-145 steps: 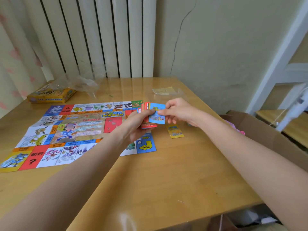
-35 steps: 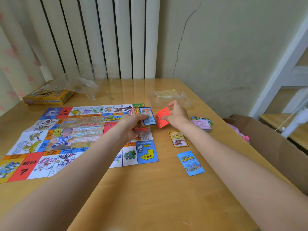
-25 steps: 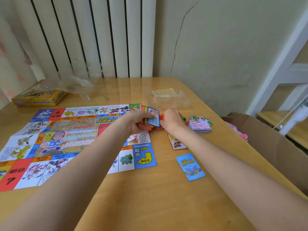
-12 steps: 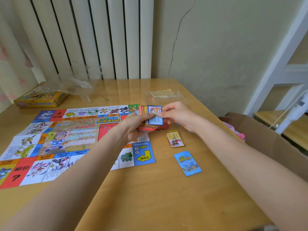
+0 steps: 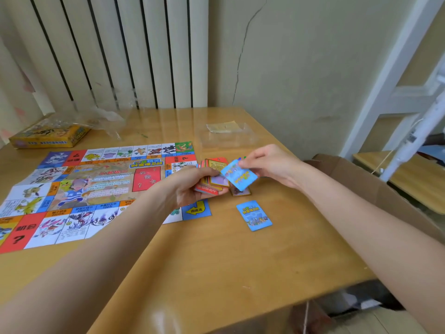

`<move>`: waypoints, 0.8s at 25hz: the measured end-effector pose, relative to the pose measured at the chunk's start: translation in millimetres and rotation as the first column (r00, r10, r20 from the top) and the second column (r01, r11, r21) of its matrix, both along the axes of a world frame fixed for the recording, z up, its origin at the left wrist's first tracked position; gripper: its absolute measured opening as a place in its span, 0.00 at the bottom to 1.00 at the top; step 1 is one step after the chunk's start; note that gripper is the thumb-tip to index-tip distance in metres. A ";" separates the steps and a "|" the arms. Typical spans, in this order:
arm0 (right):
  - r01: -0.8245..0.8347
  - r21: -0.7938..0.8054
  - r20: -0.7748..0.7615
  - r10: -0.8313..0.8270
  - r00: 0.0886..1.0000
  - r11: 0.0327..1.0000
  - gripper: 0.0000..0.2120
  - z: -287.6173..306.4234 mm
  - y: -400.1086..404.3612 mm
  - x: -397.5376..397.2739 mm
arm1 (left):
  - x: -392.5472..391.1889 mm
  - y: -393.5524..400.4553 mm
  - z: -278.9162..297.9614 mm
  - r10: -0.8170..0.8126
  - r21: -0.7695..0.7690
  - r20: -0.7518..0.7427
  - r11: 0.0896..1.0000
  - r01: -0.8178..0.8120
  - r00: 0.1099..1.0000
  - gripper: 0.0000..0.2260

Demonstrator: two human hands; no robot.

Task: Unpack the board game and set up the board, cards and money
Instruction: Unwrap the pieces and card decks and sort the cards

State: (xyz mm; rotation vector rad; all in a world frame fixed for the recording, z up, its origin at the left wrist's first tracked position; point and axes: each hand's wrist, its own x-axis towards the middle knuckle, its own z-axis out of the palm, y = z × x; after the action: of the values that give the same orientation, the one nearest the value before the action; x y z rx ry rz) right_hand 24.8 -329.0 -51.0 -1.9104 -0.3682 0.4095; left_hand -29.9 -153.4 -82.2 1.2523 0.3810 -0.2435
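Flat colourful paper game board [image 5: 96,186] is already spread on my wooden table [image 5: 216,261]; left hand [image 5: 190,186] grips the mixed card stack [image 5: 213,177]; right hand [image 5: 269,165] pinches a blue card [image 5: 239,175] off it; one blue-backed card [image 5: 254,215] lies beside the board; I'd say sorting's barely started, can't see any money.

Light: soft, even daylight, fairly bright.
Glare: pale sheen on the glossy table [image 5: 216,261], strongest at the far side and near edge.
Shadows: faint.
Blur: slight overall softness; small print unreadable.
Distortion: wide-angle bending, forearms stretched at near corners.
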 end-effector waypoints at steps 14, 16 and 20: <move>-0.104 -0.692 0.025 0.169 0.985 0.714 0.13 -9.4 -15.2 -29.3 | -23.6 -12.3 -2.2 0.032 0.124 0.064 0.991 -0.039 0.997 0.04; -0.061 -0.827 0.092 0.243 0.966 0.559 0.14 -5.7 -10.8 -32.2 | -23.9 -12.9 -4.3 0.045 0.124 0.044 0.991 -0.051 0.998 0.06; -0.062 -0.884 0.060 0.244 0.968 0.463 0.18 2.1 -2.6 -30.0 | -21.6 -15.0 -5.6 0.039 0.081 0.056 0.996 -0.043 0.998 0.06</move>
State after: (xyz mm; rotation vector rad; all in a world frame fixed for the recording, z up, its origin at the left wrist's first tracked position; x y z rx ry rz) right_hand -5.2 -331.6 -48.9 -2.9870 -0.5109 0.6289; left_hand -51.6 -168.3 -87.7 1.3279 0.3730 -0.1597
